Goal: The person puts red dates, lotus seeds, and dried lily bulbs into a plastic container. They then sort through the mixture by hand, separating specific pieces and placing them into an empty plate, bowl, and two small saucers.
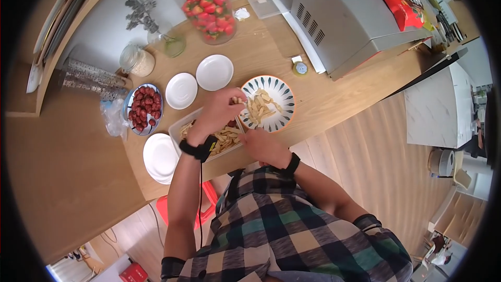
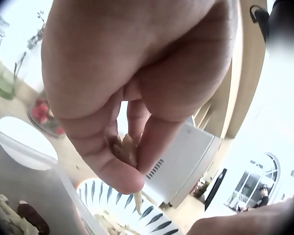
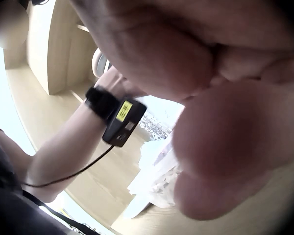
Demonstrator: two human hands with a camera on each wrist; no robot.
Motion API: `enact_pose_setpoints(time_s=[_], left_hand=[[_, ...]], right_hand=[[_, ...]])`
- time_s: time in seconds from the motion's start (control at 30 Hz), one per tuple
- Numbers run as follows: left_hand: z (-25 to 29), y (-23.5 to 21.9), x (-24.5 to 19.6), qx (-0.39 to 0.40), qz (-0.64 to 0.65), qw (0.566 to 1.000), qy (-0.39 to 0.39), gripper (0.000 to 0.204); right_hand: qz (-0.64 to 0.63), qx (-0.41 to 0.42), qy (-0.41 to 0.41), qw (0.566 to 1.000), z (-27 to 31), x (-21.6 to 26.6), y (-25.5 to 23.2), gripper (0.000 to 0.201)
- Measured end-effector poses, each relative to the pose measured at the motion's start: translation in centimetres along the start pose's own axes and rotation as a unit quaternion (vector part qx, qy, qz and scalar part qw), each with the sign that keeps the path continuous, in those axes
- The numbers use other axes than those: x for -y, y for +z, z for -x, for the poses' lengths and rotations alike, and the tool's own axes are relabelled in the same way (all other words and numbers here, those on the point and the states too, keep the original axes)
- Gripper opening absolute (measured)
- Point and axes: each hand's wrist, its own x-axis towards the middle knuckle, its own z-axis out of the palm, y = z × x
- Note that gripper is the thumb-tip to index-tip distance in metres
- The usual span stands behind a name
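Note:
My left hand [image 1: 216,112] pinches a few pale yellow strips [image 2: 127,149] between thumb and fingertips, above the gap between a plastic bin and a patterned plate. The bin [image 2: 63,183] holds more pale strips [image 1: 224,138] mixed with dark red dates [image 2: 33,218]. On the plate [image 1: 287,96], white with blue leaf marks and an orange rim, lies a pile of similar strips [image 1: 261,107]. My right hand [image 1: 266,146] grips the bin's near right corner with curled fingers [image 3: 225,132]; the fingertips are partly hidden.
White plates [image 1: 215,72] stand behind and left of the bin. A blue-rimmed plate of dates [image 1: 144,108] sits at left, near a jar [image 1: 136,61]. At the back are strawberries in a clear container [image 1: 211,13] and a grey microwave [image 1: 344,21]. A small lidded jar [image 1: 300,68] stands right.

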Motion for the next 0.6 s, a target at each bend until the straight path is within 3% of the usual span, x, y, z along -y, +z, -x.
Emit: enact_pose_setpoints(time_s=[0.03,0.07,0.1,0.17,0.23,0.3,0.37,0.47,0.53,0.6], left_hand=[[-1.4,0.9,0.8,0.014,-0.068,0.995,0.07,0.02],[-2.6,1.8,1.1,0.028,-0.135,0.981,0.14,0.019],[-3.7,2.4,1.5,0.063,-0.151,0.981,0.102,0.021],[-4.6,3.4,1.5,0.082,-0.169,0.977,0.103,0.023],[-5.2,4.2,1.6,0.1,-0.186,0.972,0.104,0.026],[-5.3,4.4,2.0,0.067,-0.148,0.975,0.153,0.029],[-4.1,3.5,1.1,0.045,-0.122,0.983,0.132,0.028],[-0.2,1.0,-1.2,-0.01,-0.096,0.992,0.08,0.026],[2.7,-0.6,-0.2,-0.045,-0.092,0.994,0.048,0.025],[5.7,-2.2,2.4,-0.092,-0.212,0.973,0.018,0.03]], right_hand=[[0.062,-0.049,-0.062,0.995,-0.4,-0.9,0.7,0.023],[0.059,-0.05,-0.06,0.995,-0.6,-1.1,0.8,0.023],[0.054,-0.049,-0.069,0.995,-0.8,-1.4,0.9,0.023],[0.044,-0.049,-0.076,0.995,-1.4,-2.3,1.6,0.024],[0.086,-0.103,-0.127,0.983,-2.1,-3.1,2.4,0.024],[0.089,-0.093,-0.13,0.983,-2.1,-3.4,2.2,0.024],[0.096,-0.078,-0.136,0.983,-2.2,-3.3,2.2,0.024],[0.076,-0.047,-0.075,0.993,-2.5,-3.1,2.1,0.022],[0.089,-0.017,-0.068,0.994,-2.3,-2.6,1.6,0.02],[0.12,-0.026,-0.111,0.986,-2.5,-3.0,1.8,0.02]])
